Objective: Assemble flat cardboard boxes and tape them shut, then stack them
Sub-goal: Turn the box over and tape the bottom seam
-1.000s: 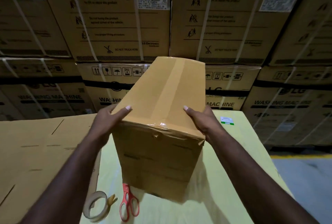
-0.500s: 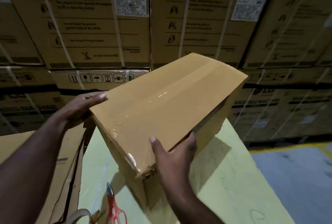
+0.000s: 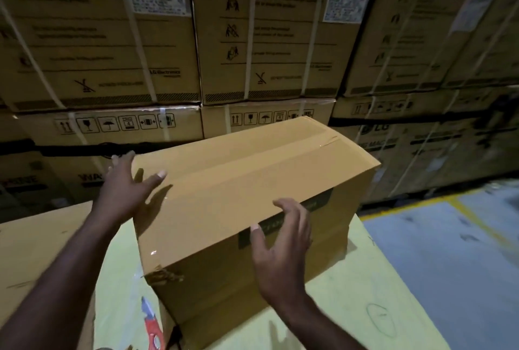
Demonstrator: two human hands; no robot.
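A taped-shut brown cardboard box (image 3: 247, 181) lies lengthwise across the pale yellow-green table (image 3: 351, 293), its clear tape seam (image 3: 280, 159) running along the top. My left hand (image 3: 126, 189) is at the box's left end with its fingers spread and its thumb over the top edge. In front of the box's long front face, by its top edge, my right hand (image 3: 280, 248) has loosely spread fingers that grip nothing. Whether either hand touches the cardboard is unclear.
Red-handled scissors (image 3: 153, 327) lie on the table by the box's near left corner. Flat cardboard (image 3: 42, 251) lies to the left. A wall of large strapped appliance cartons (image 3: 266, 41) stands behind. Grey floor (image 3: 449, 251) with a yellow line (image 3: 407, 206) lies to the right.
The box was swung from end-on in both hands to lying sideways on the table. Both hands loosened from gripping it to spread fingers. The view has shifted right.
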